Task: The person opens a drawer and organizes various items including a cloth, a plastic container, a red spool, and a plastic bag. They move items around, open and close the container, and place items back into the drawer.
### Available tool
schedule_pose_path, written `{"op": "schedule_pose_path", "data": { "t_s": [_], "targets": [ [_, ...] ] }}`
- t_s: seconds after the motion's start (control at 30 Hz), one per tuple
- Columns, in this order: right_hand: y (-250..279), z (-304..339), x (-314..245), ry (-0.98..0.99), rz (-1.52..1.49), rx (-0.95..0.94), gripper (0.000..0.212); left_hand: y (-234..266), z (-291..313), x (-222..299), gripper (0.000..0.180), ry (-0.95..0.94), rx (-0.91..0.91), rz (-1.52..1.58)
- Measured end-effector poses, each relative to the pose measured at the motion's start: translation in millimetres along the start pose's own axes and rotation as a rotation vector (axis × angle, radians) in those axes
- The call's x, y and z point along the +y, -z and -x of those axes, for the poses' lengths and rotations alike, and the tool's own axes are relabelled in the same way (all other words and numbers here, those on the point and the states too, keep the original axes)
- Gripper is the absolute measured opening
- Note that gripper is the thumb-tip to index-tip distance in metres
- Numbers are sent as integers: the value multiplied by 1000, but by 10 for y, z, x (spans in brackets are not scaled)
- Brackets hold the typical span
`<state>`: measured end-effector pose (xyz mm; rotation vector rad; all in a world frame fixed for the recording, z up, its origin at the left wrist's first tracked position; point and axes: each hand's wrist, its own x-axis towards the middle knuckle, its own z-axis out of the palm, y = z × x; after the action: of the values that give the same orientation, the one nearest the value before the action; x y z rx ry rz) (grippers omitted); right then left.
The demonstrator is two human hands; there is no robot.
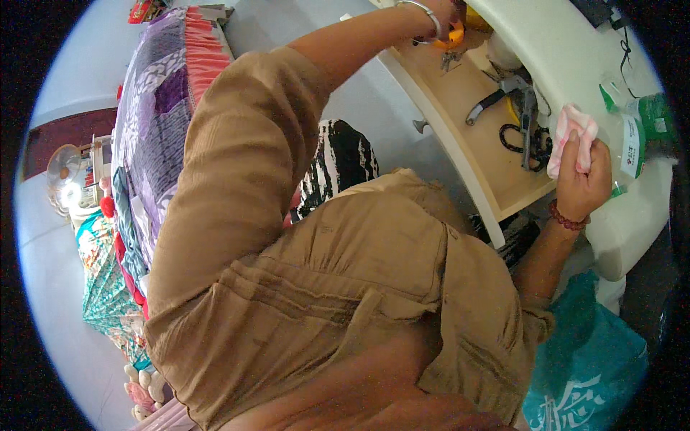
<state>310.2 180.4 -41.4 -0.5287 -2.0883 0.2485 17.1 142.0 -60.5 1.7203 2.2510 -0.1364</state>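
Looking down past my brown sleeve (287, 273), I have my right hand (581, 183) at the front edge of an open wooden drawer (460, 136). Its fingers are curled together and clamped on a pink-and-white cloth (573, 136), which rises out of the top of the fist with its long axis running up and away from the knuckles. A red bead bracelet (568, 219) sits on that wrist.

My left hand (449, 18) reaches much farther, to the far end of the same drawer, and touches something orange (453, 34). Most of that hand is cut off at the edge of the view, so I cannot tell whether its fingers are apart or closed. A silver bangle (424, 11) rings its wrist.

Between the two hands, just beyond the cloth-holding fingers, lie black-handled scissors (528, 136) and a pair of grey-handled pliers (496, 100), their lengths running roughly along the drawer. The right hand is clearly the nearer one to both.

Just to the outer side of the right fingers, a clear plastic bottle with a green label (640, 133) lies on the white top (575, 50). A teal bag (589, 373) hangs below the wrist.
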Motion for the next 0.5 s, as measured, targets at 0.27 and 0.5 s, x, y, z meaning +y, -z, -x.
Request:
{"op": "schedule_pose_path", "data": {
  "t_s": [0.27, 0.5],
  "targets": [
    [-18, 40, 3, -124, -32, -35, 10, -586, -91, -363, 30, -123, -159, 9],
    [-49, 37, 20, -78, -47, -3, 9, -562, -8, -259, 29, -159, -204, 4]
  ]
}}
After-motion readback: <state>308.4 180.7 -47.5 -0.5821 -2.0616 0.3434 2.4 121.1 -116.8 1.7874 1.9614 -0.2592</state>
